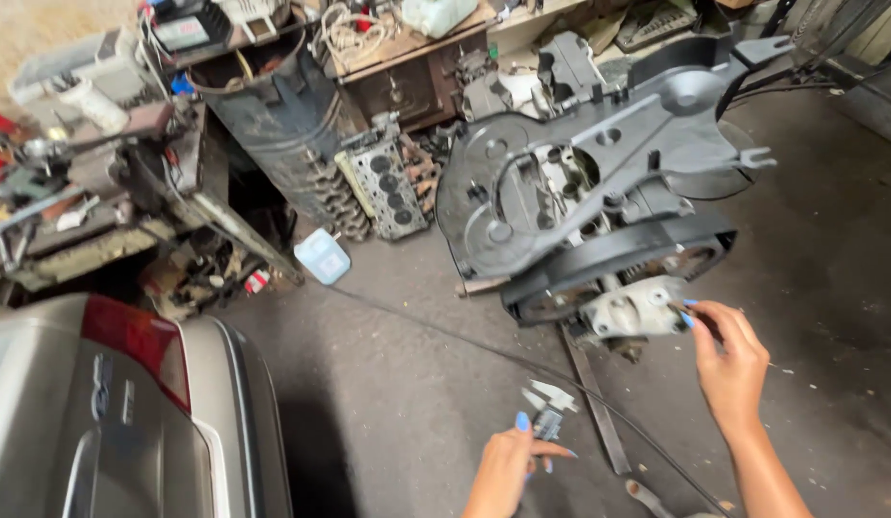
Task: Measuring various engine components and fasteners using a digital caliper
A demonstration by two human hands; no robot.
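Both hands are working: right hand (728,360) is pinching a thin tool against the engine's (589,201) metal bracket (637,309) at 3 o'clock, left hand (511,460) is gripping calipers (549,408) at 6, seemingly measuring next.

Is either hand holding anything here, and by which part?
The left hand holds a metal caliper by its lower body, jaws pointing up. The right hand pinches a thin dark tool near its tip, against the engine's bracket.
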